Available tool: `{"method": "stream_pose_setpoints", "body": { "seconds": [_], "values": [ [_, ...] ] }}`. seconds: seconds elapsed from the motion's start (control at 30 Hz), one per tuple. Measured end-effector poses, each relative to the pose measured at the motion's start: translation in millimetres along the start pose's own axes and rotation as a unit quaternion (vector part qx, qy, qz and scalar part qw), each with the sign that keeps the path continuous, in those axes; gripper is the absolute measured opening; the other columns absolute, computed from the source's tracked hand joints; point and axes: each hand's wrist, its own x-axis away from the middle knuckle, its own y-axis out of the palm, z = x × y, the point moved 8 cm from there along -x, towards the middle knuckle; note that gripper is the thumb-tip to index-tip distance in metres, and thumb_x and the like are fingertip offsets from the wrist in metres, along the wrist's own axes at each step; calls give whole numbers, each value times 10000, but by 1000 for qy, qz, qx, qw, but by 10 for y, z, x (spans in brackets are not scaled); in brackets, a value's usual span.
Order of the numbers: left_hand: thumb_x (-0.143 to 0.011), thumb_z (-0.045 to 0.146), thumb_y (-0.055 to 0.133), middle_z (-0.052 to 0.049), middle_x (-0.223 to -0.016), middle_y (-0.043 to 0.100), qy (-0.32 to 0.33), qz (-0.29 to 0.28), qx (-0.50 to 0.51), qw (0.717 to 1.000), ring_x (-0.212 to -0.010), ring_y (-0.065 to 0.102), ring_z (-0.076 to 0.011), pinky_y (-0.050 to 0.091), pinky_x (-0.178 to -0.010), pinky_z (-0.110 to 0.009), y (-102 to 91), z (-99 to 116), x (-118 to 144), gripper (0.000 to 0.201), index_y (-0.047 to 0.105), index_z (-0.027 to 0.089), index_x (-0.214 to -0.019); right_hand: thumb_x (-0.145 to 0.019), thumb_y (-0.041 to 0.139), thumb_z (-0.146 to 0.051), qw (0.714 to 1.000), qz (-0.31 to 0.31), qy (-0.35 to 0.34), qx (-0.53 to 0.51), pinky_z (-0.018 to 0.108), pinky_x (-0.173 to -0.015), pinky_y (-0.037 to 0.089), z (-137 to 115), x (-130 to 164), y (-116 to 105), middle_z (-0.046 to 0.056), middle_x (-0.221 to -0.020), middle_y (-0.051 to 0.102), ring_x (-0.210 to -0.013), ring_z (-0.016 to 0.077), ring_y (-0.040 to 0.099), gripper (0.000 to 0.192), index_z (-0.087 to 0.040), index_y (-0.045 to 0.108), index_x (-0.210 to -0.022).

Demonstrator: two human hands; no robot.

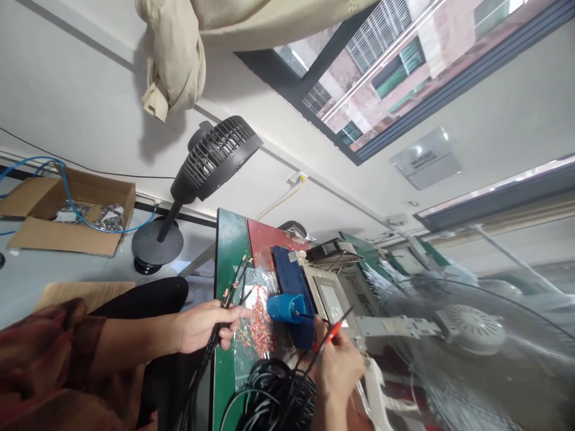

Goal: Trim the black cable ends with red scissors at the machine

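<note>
Bright, even daylight enters through the window (pixel 404 66), and the pale wall looks washed out. The black fan (pixel 215 158) casts a soft shadow. The view is tilted and stretched at the edges (wide lens). The right side is smeared, perhaps by motion blur.

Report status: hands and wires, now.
Left hand grips black wire bundle. Right hand pinches a red-tipped wire. Blue spool sits between them.

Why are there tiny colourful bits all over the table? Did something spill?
It looks like it. Small red and yellow bits lie scattered loose on the green table, between the left hand, which grips a bundle of black wires, and the blue machine. The right hand holds one wire.
</note>
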Motion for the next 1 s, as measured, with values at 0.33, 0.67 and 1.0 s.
{"method": "stream_pose_setpoints", "body": {
  "seconds": [0.33,0.67,1.0],
  "values": [
    [-785,257,582,14,-652,404,10,-17,15,1000,-496,329,-35,269,-482,-226,-201,-31,-63,205,674,167,-944,-705,428,-583,993,-84,37,79,250,-496,334,67,-34,298,46,-462,571,-540,229,558,567,-132,715,-898],
    [-782,291,577,14,-654,466,0,18,-20,1000,-523,407,-51,316,-520,-225,-178,-1,-36,286,639,168,-1033,-725,410,-573,989,-110,36,87,238,-504,343,108,-21,370,47,-497,593,-545,216,566,594,-125,698,-988],
    [-777,324,575,-1,-687,546,16,18,-50,998,-541,460,-79,350,-559,-253,-159,18,-49,357,536,178,-1101,-720,459,-550,991,-103,12,80,244,-436,304,99,-48,339,9,-366,487,-411,188,489,509,-138,726,-857]
  ]
}}
